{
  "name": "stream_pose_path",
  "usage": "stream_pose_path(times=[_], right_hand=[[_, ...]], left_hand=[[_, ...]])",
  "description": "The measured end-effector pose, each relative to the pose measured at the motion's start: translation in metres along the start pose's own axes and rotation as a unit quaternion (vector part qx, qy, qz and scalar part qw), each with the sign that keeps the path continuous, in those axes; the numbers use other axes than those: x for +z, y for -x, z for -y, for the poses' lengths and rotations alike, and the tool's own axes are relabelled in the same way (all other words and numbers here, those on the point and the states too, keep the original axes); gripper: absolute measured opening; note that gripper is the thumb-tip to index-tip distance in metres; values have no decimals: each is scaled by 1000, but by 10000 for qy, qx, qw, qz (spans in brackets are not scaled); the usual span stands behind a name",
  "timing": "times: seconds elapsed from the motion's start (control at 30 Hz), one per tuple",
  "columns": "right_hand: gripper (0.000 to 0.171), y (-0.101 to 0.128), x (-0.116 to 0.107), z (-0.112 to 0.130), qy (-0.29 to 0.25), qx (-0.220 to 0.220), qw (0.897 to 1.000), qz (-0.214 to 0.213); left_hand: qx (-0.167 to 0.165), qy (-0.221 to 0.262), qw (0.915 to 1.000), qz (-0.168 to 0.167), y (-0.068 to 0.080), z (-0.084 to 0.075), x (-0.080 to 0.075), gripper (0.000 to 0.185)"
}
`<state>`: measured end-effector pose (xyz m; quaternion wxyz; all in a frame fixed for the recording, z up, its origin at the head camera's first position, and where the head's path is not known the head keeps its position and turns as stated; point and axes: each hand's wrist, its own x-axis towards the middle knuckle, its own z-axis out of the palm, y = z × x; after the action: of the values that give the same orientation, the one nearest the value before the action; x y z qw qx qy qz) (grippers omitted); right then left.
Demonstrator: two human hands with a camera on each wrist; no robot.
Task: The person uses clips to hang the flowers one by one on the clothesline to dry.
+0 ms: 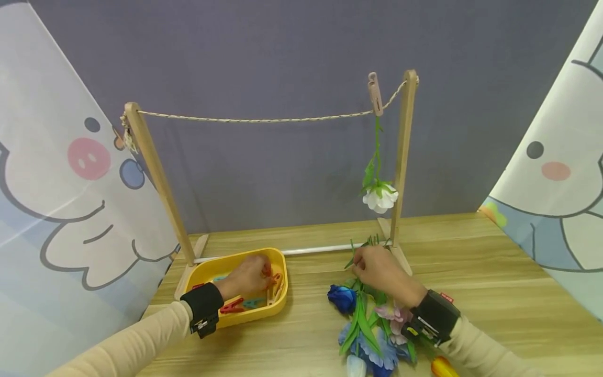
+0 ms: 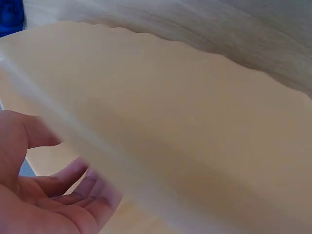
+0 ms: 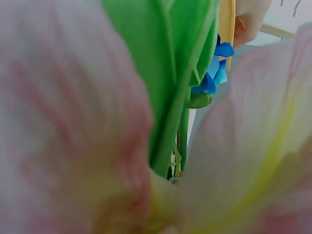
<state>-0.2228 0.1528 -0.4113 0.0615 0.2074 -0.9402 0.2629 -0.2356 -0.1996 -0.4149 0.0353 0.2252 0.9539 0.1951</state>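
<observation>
My left hand (image 1: 247,275) reaches into a yellow basket (image 1: 252,314) of clothespins, its fingertips by a red-orange clothespin (image 1: 267,271). In the left wrist view the fingers (image 2: 63,190) are bent, with tips hidden behind a pale blurred surface, so any grasp is unclear. Over the artificial flowers, my right hand (image 1: 381,269) has curled fingers at the green stems (image 1: 372,241) and pinches a stem. Below it lie a blue rose (image 1: 342,298), a pink flower (image 1: 393,314) and light-blue blooms (image 1: 383,348). Pink petals (image 3: 73,122) hide this hand in the right wrist view.
A rope (image 1: 264,121) runs between two wooden posts (image 1: 404,152). From its right end a white flower (image 1: 380,198) hangs upside down by a pale pink clothespin (image 1: 375,95). A white rod (image 1: 325,248) joins the stand's feet. An orange-yellow flower (image 1: 443,366) lies at the front.
</observation>
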Motion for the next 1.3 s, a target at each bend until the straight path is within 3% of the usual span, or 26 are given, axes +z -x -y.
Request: stream_pose_path(times=[0.2, 0.37, 0.77, 0.9, 1.1, 1.2, 1.3], right_hand=[[18, -1, 5, 1, 194, 115, 9997, 110], [24, -1, 8, 4, 276, 141, 9994, 152], [42, -2, 10, 12, 357, 192, 9992, 40], [49, -2, 10, 15, 209, 217, 9995, 3], [27, -2, 10, 20, -149, -44, 9998, -82], [31, -2, 9, 22, -206, -138, 9996, -127], [38, -2, 7, 23, -341, -97, 9992, -177]], left_hand=[[-345, 314, 9987, 220, 2, 2, -4, 21], [-370, 382, 9983, 256, 2, 5, -3, 18], [-442, -79, 9987, 222, 2, 6, -6, 23], [-271, -360, 9989, 104, 2, 5, -4, 27], [226, -721, 9966, -327, 3, 1, -1, 36], [501, -804, 9946, -423, 4, 2, -2, 32], [536, -754, 9950, -386, 5, 2, -4, 29]])
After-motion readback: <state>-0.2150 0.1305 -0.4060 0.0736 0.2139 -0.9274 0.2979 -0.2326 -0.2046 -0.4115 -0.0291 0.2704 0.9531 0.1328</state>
